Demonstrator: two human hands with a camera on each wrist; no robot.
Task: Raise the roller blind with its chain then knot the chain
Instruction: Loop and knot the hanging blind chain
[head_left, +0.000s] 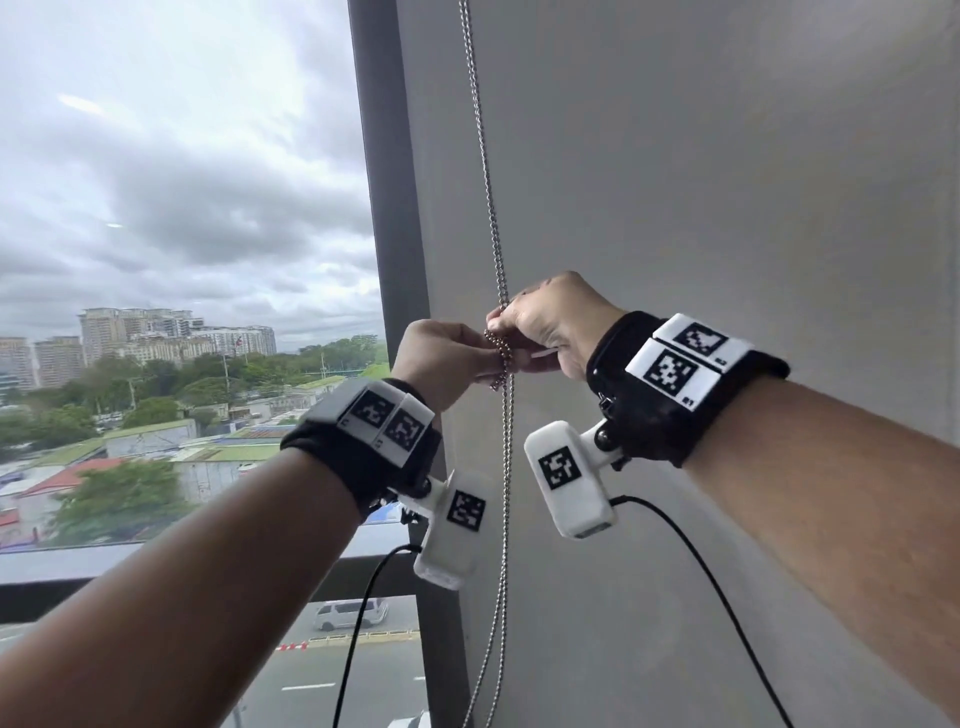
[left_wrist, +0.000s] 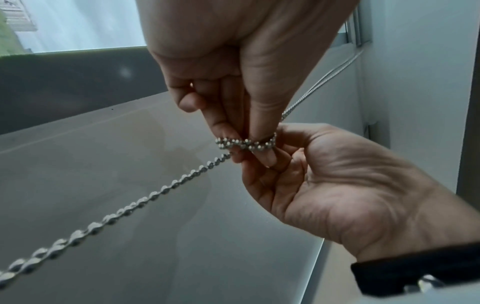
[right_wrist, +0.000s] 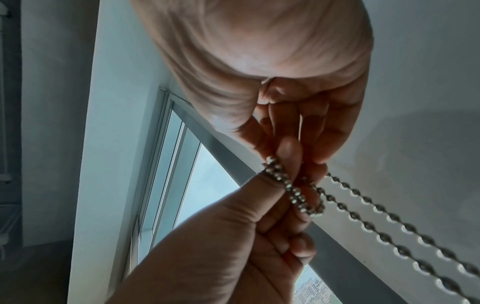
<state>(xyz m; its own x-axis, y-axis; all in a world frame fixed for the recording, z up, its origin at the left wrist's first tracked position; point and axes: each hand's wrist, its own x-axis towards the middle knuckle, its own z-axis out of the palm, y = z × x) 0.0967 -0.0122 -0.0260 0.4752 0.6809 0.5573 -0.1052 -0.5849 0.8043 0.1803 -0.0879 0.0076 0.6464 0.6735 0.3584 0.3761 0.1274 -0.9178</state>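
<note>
A metal bead chain (head_left: 488, 182) hangs in two strands along the grey wall, beside the dark window post. At chest height both hands meet on it. My left hand (head_left: 484, 358) pinches a small coiled loop of chain (head_left: 500, 361) between thumb and fingers. My right hand (head_left: 511, 335) pinches the same loop from the right and above. In the left wrist view the loop (left_wrist: 244, 144) wraps across the fingertips of the left hand (left_wrist: 241, 131) and right hand (left_wrist: 262, 158). The right wrist view shows the loop (right_wrist: 293, 191) with two strands trailing away. No blind fabric covers the glass.
The window glass (head_left: 182, 260) on the left looks out on buildings, trees and a road. A dark frame post (head_left: 389, 208) stands left of the chain; a plain grey wall (head_left: 727, 182) fills the right. Black cables (head_left: 363, 623) hang from both wrist cameras.
</note>
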